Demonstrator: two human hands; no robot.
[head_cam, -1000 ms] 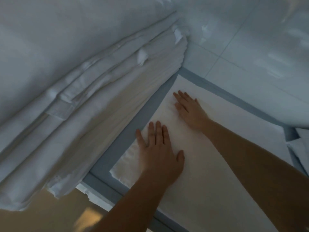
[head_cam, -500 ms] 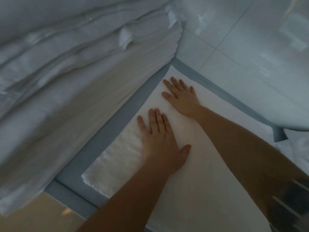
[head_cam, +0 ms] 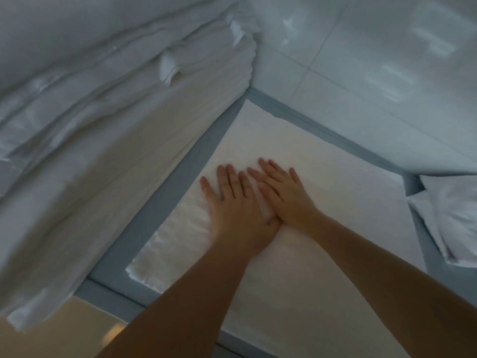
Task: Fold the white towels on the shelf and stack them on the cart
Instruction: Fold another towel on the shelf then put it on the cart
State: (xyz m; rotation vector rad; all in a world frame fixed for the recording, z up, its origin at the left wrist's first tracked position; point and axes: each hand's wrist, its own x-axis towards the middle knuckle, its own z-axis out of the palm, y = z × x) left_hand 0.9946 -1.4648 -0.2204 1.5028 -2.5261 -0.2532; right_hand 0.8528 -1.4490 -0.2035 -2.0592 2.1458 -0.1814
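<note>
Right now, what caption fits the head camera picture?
Left hand and right hand press flat on a flat white cloth towel.

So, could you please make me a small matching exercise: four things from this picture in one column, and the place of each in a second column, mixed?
Things:
1. left hand
2. right hand
3. towel pile
4. folded cloth

Places:
A. at the right edge of the view
B. flat on the spread towel, nearer its left edge
C. heaped at the left, beyond the grey surface
D. flat on the spread towel, at the other hand's right

Pairs: 1-B, 2-D, 3-C, 4-A
</note>
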